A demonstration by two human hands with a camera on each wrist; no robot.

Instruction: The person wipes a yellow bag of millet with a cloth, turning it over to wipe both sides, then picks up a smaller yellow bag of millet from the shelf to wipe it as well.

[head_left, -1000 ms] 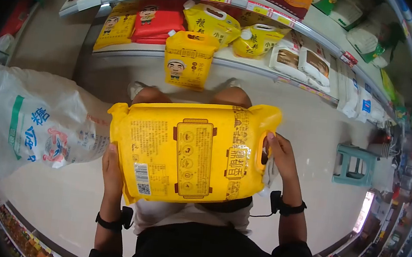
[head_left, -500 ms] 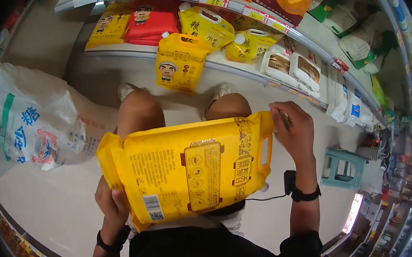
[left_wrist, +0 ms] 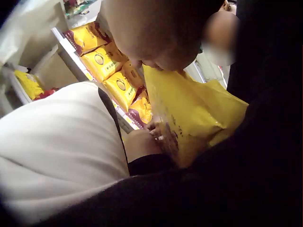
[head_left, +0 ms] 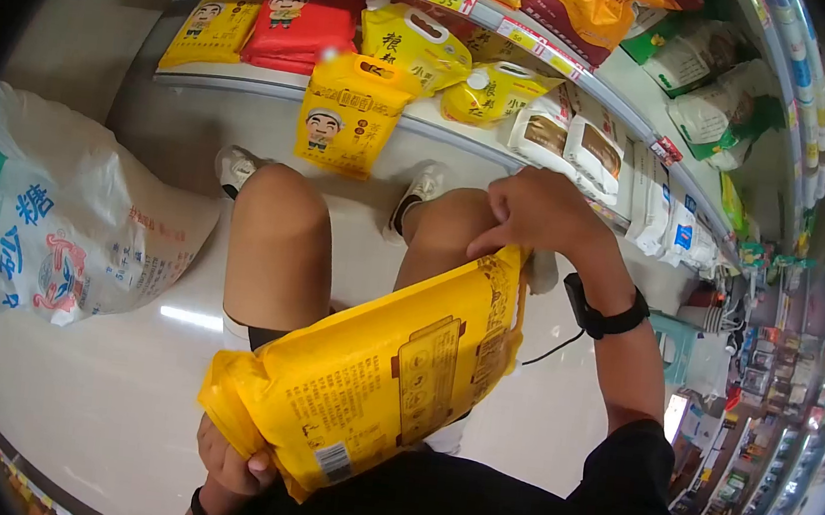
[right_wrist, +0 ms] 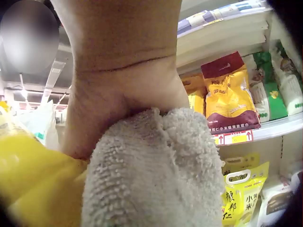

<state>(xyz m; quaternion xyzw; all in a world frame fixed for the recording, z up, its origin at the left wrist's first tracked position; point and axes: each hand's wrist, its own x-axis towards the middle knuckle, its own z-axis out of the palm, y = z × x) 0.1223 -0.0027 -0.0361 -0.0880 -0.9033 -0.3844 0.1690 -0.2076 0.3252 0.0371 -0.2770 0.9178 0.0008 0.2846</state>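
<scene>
I'm gripping the yellow bag (head_left: pixel 372 379) at lower centre with my left hand (head_left: pixel 228 459) and holding a grey cloth (right_wrist: pixel 154 175) in my right hand (head_left: pixel 546 211), apparently wiping the bag's upper-right end, the next stroke calling for steady support.

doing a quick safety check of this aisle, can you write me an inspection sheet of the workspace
Surface: pale, shiny floor.
Job's things: large yellow bag, tilted above the lap; grey cloth.
Clutter: white sack on the floor to the left; green stool to the right, partly hidden.
Hands: left hand grips a bag corner; right hand holds the cloth at the other end.
Cables: thin black cable from the right wristband; far end hidden.
Surroundings: shelves of bagged goods ahead.
</scene>
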